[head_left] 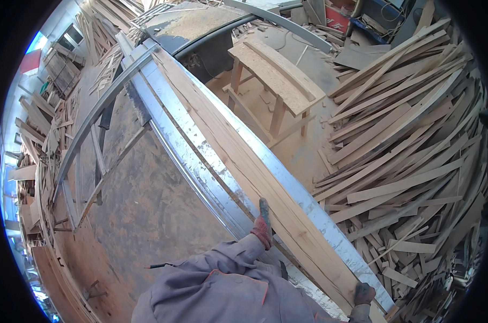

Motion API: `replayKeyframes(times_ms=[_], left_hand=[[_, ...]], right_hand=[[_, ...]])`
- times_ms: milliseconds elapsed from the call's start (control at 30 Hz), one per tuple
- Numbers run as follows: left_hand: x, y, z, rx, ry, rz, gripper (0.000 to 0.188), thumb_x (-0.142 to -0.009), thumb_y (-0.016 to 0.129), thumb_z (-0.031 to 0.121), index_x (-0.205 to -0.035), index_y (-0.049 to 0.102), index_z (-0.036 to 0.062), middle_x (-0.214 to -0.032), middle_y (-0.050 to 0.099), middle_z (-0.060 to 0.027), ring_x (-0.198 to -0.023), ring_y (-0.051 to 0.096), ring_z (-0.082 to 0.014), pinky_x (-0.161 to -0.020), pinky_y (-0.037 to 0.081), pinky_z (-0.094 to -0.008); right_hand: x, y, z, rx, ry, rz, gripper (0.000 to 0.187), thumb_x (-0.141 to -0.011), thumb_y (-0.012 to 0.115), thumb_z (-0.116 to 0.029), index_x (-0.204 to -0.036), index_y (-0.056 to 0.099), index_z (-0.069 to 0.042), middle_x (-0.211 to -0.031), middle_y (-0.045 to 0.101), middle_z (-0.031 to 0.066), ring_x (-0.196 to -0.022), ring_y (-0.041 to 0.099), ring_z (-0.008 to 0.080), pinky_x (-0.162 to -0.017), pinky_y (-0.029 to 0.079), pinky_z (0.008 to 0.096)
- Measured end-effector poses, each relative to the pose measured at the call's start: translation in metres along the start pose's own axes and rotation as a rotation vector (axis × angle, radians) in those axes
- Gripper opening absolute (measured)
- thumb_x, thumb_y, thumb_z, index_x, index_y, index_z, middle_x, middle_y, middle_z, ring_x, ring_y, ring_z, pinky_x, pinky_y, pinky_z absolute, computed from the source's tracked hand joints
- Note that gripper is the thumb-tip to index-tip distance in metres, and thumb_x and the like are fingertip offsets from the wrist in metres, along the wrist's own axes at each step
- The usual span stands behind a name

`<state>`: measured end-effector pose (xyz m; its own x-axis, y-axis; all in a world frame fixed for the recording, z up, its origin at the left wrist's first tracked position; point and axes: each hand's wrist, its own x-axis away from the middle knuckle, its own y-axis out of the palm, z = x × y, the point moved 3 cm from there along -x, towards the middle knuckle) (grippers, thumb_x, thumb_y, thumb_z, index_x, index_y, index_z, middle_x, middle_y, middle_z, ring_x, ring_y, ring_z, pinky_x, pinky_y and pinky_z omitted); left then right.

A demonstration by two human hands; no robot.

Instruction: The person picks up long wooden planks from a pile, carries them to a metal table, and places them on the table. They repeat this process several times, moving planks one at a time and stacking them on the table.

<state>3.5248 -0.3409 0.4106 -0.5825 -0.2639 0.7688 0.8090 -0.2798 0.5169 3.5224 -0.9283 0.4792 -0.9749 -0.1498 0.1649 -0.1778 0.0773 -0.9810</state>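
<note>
A long, pale wooden plank (233, 156) with dark cracks along its grain lies lengthwise on a shiny metal saw table (303, 202). My left hand (263, 223), in a dark-palmed work glove with a red cuff, rests against the plank's left edge, its visible fingers stretched forward along the wood. At the near end, my right hand (364, 294), also gloved, is closed over the plank near its right edge; its fingertips are partly hidden. A dark slot runs through the metal surface left of the plank.
A low wooden bench (276, 78) stands beyond the table on the right. Heaped offcuts and boards (400, 151) fill the right side. A curved-looking metal frame (96, 116) stands at left over the dusty floor (152, 204). More lumber (96, 32) leans far left.
</note>
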Motion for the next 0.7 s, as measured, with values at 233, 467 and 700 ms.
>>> replayKeyframes(times_ms=[233, 467, 700], left_hand=[[-0.08, 0.01, 0.014, -0.1, 0.086, 0.109, 0.089, -0.09, 0.057, 0.082, -0.134, 0.064, 0.0048, -0.124, 0.071, -0.0101, -0.112, 0.066, -0.0258, -0.092, 0.053, -0.0439], [-0.141, 0.003, 0.046, -0.155, 0.167, 0.304, 0.088, -0.089, 0.061, 0.08, -0.13, 0.064, 0.002, -0.112, 0.071, -0.0094, -0.099, 0.066, -0.0251, -0.084, 0.053, -0.0409], [-0.143, 0.014, 0.051, -0.424, 0.337, 0.418, 0.079, -0.091, 0.07, 0.067, -0.123, 0.064, -0.0053, -0.106, 0.072, -0.011, -0.096, 0.064, -0.0252, -0.085, 0.052, -0.0388]], right_hand=[[-0.079, 0.038, -0.018, 0.072, -0.017, -0.064, 0.057, -0.096, 0.057, -0.062, -0.07, 0.071, -0.013, -0.067, 0.068, 0.0162, -0.065, 0.066, 0.0429, -0.059, 0.049, 0.0539], [-0.152, 0.071, -0.057, 0.063, -0.076, -0.225, 0.059, -0.098, 0.054, -0.061, -0.081, 0.076, -0.009, -0.075, 0.069, 0.0205, -0.075, 0.068, 0.0452, -0.065, 0.05, 0.0561], [-0.188, 0.108, -0.049, 0.076, -0.082, -0.242, 0.031, -0.092, 0.064, -0.042, -0.086, 0.076, -0.014, -0.083, 0.074, 0.0162, -0.081, 0.071, 0.0414, -0.07, 0.054, 0.0549]])
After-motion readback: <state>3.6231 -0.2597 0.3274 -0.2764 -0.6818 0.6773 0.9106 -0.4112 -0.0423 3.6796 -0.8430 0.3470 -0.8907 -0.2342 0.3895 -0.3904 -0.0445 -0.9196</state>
